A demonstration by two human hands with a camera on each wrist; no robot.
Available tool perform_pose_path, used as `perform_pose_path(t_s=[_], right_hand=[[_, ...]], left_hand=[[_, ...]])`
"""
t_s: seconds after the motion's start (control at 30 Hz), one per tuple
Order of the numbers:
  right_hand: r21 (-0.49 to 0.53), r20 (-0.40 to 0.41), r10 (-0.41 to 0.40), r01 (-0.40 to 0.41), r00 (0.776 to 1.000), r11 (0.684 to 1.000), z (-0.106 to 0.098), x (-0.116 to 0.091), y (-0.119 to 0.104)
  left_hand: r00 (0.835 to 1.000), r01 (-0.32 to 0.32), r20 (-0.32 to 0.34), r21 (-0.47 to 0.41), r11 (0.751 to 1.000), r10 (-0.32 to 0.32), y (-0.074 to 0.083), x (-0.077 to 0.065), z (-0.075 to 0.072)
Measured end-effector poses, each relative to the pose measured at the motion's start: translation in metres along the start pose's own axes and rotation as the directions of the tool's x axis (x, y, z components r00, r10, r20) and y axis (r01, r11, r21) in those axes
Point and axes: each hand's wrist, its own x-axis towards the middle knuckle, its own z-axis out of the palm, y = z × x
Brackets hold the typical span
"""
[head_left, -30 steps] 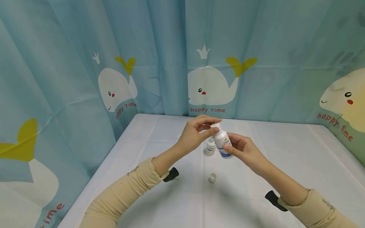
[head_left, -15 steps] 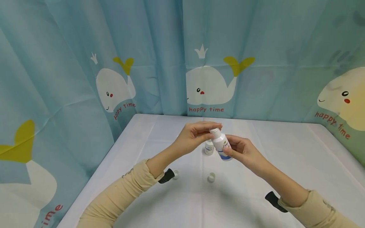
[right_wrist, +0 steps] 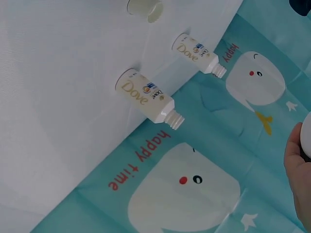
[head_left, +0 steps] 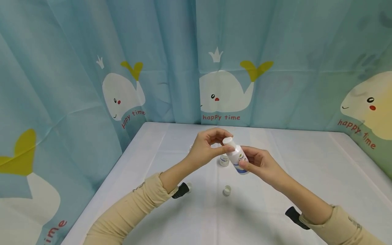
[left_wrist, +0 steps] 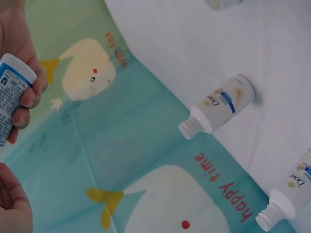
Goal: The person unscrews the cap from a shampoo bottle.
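My right hand [head_left: 263,166] grips the body of a small white Dove bottle [head_left: 241,158] with a blue band, held tilted above the table. At its top my left hand [head_left: 206,146] pinches the white cap [head_left: 228,140], thumb on the near side and fingers behind. In the left wrist view the back label of this bottle [left_wrist: 13,92] shows at the left edge. Two similar bottles without caps stand on the table: one Dove bottle [right_wrist: 146,97] behind the held one, another Dove bottle [right_wrist: 197,51] mostly hidden behind my left hand in the head view.
Two loose white caps lie on the white table [head_left: 306,163]: one cap [head_left: 227,190] near the middle, another cap [head_left: 189,186] beside the black wrist mount [head_left: 180,190] on my left arm. A blue whale-print curtain [head_left: 177,68] hangs behind and left of the table.
My left fingers have shifted from over the cap to its far side, so its top now shows. The held bottle has moved slightly down and left; my right hand keeps its grip.
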Motion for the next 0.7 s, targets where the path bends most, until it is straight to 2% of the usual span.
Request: perform_pose_path(t_s=[0.23, 0.33, 0.53, 0.7], right_hand=[[0.006, 0.023, -0.013, 0.013, 1.0, 1.0, 0.001, 0.0, -0.004], [-0.001, 0.022, -0.017, 0.017, 1.0, 1.0, 0.0, 0.0, -0.006], [-0.004, -0.004, 0.034, -0.034, 0.999, 0.999, -0.001, -0.001, -0.006], [-0.002, -0.009, 0.063, -0.063, 0.998, 0.998, -0.001, -0.002, -0.005]], left_hand=[[0.999, 0.022, 0.028, -0.034, 0.999, -0.021, 0.001, 0.003, 0.001], [0.999, 0.013, 0.044, -0.04, 0.999, -0.011, 0.001, 0.004, 0.0], [0.998, -0.021, 0.056, -0.075, 0.997, 0.025, 0.002, 0.003, -0.007], [0.988, -0.03, 0.147, -0.142, 0.989, 0.051, 0.0, -0.002, -0.013]])
